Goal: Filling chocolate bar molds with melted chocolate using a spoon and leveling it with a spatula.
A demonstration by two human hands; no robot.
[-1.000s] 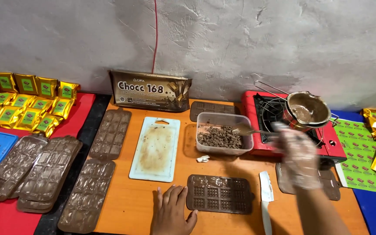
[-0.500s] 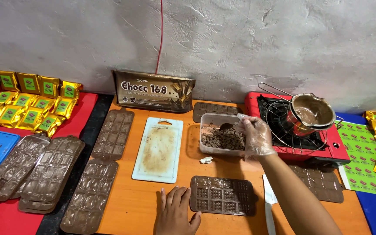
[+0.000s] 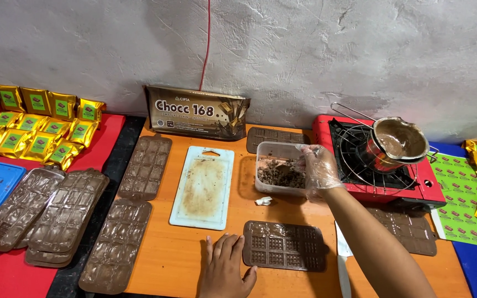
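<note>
My left hand (image 3: 224, 267) lies flat and open on the orange table, its fingers touching the left edge of a brown chocolate-bar mould (image 3: 285, 245). My right hand (image 3: 318, 168), in a clear plastic glove, reaches into the right end of a clear plastic tub (image 3: 260, 152) of chopped chocolate (image 3: 277, 174). Its fingers are curled down among the pieces, and I cannot see whether they hold anything. A small pot (image 3: 398, 140) with melted chocolate sits on the red portable stove (image 3: 327, 129) just right of the tub.
A stained white cutting board (image 3: 202, 187) lies left of the tub, a large chocolate bag (image 3: 197, 113) stands against the wall. Several filled moulds (image 3: 144, 165) and a stack (image 3: 45, 215) lie left. Gold packets (image 3: 40, 129) sit far left, a knife (image 3: 342, 265) by my right forearm.
My right hand came from in front of the stove leftward to the tub and now dips into its right end. My left hand stayed flat by the mould.
</note>
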